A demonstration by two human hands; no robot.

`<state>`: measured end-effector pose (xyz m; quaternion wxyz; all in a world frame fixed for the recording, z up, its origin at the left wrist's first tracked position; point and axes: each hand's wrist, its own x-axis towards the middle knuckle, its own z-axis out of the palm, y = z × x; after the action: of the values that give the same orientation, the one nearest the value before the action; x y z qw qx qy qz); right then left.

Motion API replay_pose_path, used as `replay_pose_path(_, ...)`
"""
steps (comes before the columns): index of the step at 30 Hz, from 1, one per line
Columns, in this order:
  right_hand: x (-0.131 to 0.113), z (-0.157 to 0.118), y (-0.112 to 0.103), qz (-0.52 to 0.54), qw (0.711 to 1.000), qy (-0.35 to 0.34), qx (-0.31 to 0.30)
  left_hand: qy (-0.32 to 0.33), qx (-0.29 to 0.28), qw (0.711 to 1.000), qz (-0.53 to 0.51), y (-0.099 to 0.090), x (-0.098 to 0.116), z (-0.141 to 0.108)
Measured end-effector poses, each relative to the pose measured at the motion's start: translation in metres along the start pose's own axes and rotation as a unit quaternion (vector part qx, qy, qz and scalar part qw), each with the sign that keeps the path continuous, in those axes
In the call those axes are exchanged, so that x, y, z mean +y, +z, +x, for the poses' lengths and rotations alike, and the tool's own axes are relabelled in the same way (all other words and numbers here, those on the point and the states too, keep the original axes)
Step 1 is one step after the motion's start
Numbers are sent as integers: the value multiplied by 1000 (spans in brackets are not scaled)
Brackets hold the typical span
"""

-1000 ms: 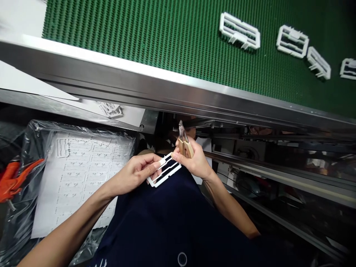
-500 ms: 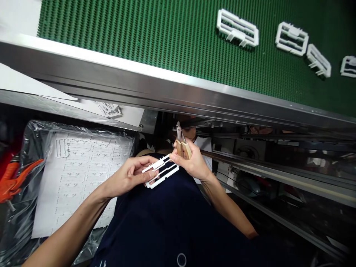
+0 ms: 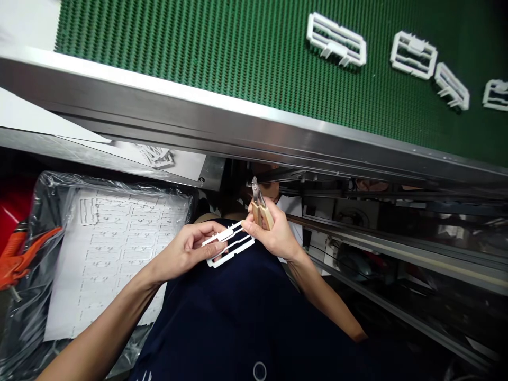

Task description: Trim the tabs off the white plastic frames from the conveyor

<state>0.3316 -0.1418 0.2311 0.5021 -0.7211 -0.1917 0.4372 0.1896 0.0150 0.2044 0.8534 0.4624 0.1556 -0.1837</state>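
A white plastic frame (image 3: 234, 255) with long slots is held over my lap. My left hand (image 3: 194, 246) pinches its left end between thumb and fingers. The right end of the frame lies under the thumb of my right hand (image 3: 273, 233). That same hand is wrapped round a pair of nippers (image 3: 260, 209) with tan handles, their metal jaws pointing up and away from the frame.
A green ribbed belt (image 3: 190, 47) with several white frames (image 3: 336, 39) runs behind a metal rail (image 3: 222, 103). At left are a plastic-lined box (image 3: 47, 198) with white parts (image 3: 137, 233), and an orange-handled tool (image 3: 27, 256). Small white pieces (image 3: 159, 156) lie on a ledge.
The white frames on the green belt have shifted slightly left. Both hands keep nearly the same pose, with the held frame and nippers almost unmoved.
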Motion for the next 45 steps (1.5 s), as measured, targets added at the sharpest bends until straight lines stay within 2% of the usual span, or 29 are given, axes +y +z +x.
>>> replay_pose_path(5,-2,-1,2,-19,1000,-3,2,8,18,1000,18,2,-2,2)
replay_pose_path(11,-3,-6,8,-86,995,-45,-13,-9,105,994,-1,6,-14,12)
replay_pose_path(14,-2,-9,9,-117,990,-76,-6,-9,125,992,-30,10,-15,21)
replay_pose_path(19,0,-11,5,-129,989,-79,-4,-19,111,993,-43,13,-9,27)
replay_pose_path(25,0,-12,6,-139,987,-82,-24,-36,47,998,-14,3,-9,18)
replay_pose_path(30,4,-14,7,-155,981,-113,-34,-47,78,996,-7,9,-12,26)
replay_pose_path(34,6,-11,6,-119,988,-94,-40,-46,90,994,37,12,-11,30)
replay_pose_path(38,9,-8,6,-46,998,-46,-23,-54,59,997,1,0,-6,18)
replay_pose_path(45,13,-3,2,-7,1000,-27,14,-52,71,995,-54,-23,-16,-16)
